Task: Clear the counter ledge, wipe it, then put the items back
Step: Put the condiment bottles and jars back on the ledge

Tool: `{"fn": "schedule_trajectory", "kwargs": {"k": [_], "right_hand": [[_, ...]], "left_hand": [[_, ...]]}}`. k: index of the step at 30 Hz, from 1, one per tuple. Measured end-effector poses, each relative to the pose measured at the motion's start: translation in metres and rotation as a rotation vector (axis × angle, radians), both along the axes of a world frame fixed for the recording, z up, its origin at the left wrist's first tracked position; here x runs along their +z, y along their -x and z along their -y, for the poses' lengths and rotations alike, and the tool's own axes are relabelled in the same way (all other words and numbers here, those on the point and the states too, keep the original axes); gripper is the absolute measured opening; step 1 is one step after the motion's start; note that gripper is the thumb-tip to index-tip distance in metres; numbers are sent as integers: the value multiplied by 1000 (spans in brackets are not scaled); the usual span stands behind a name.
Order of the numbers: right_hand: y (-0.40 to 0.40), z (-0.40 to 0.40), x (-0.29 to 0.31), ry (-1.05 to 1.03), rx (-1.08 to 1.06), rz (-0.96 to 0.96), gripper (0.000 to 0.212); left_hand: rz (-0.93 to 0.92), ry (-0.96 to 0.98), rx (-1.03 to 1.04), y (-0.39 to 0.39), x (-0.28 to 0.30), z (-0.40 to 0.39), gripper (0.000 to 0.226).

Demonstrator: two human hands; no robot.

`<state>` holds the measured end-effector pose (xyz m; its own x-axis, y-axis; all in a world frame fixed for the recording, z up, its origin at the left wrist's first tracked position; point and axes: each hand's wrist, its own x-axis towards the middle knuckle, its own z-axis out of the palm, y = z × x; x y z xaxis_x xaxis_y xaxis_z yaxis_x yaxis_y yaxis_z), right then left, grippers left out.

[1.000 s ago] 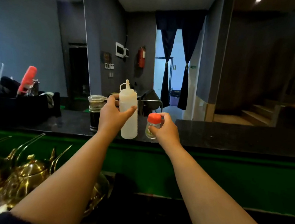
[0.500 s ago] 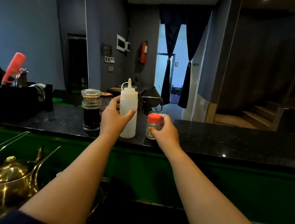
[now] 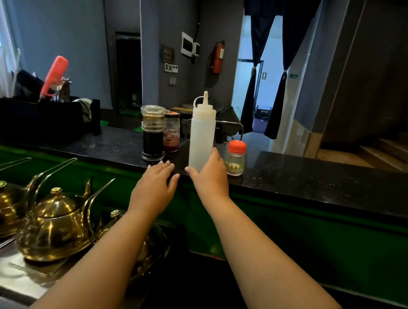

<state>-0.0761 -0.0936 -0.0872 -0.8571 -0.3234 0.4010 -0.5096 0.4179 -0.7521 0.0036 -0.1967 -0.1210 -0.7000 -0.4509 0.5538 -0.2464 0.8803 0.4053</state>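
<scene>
Restocking step: my right hand [image 3: 210, 178] grips squeeze bottle [image 3: 201, 138] on bench [image 3: 323, 180]; left hand [image 3: 155, 187] open, empty. Next: release bottle upright.

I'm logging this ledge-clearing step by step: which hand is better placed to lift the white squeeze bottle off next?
The right hand: its fingers already wrap the base of the white plastic squeeze bottle on the black stone ledge. The left hand hovers open and empty beside it.
</scene>
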Motion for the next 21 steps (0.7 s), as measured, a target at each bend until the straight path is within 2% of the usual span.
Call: {"fn": "schedule_trajectory", "kwargs": {"k": [4, 7, 11, 21], "right_hand": [[15, 23, 13, -9, -108, 93, 67], [29, 38, 20, -37, -102, 129, 59], [49, 58, 27, -44, -71, 189, 59], [85, 82, 26, -92, -75, 233, 53]], "left_hand": [[58, 104, -17, 0, -1, 5, 48], [80, 156, -37, 0, -3, 11, 53], [77, 197, -49, 3, -6, 16, 59], [-35, 199, -52, 4, -15, 12, 53]]}}
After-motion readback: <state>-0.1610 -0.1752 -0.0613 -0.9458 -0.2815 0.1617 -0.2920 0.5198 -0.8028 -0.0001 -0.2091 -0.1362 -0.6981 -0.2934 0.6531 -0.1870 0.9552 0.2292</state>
